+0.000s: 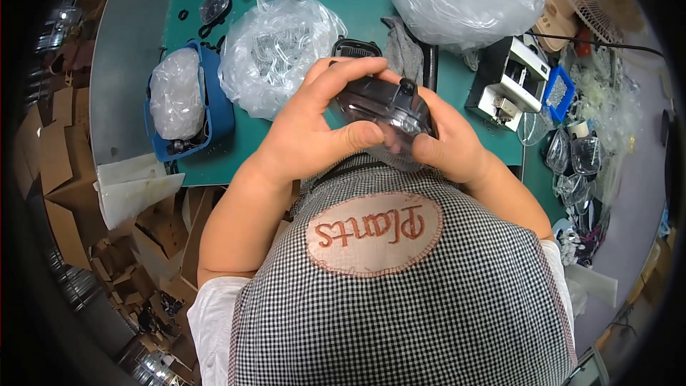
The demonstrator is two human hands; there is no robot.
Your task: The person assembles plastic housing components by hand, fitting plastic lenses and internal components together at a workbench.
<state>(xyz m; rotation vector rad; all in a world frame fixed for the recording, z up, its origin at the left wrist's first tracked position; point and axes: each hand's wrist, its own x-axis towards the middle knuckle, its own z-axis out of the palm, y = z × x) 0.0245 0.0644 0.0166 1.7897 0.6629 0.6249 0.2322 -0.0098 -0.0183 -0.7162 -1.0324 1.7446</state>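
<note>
Both hands are on it, right at the centre of the frame: a black-and-clear plastic piece (389, 104), held up over the near edge of the green tabletop (246, 150). The left hand (318, 121) curls its fingers over the top, thumb laid along the near side; the right hand (454, 139) closes round the right end, its thumb pressing at the clear lower part. So it's gripped from both sides, tilted, the fingers partly hiding it.

Just behind the hands, a black-rimmed part (356, 48) and, next to it, a grey cloth (405, 50). Left of those, a clear plastic bag (275, 57) bulging wide; a bigger bag (464, 0) fills the top, right of centre. Over at left, a blue bin (220, 114) carries another filled bag (176, 93). Across to the right, a black-and-white machine (520, 82) stands just beside a blue tray (560, 93) of small pieces.
</note>
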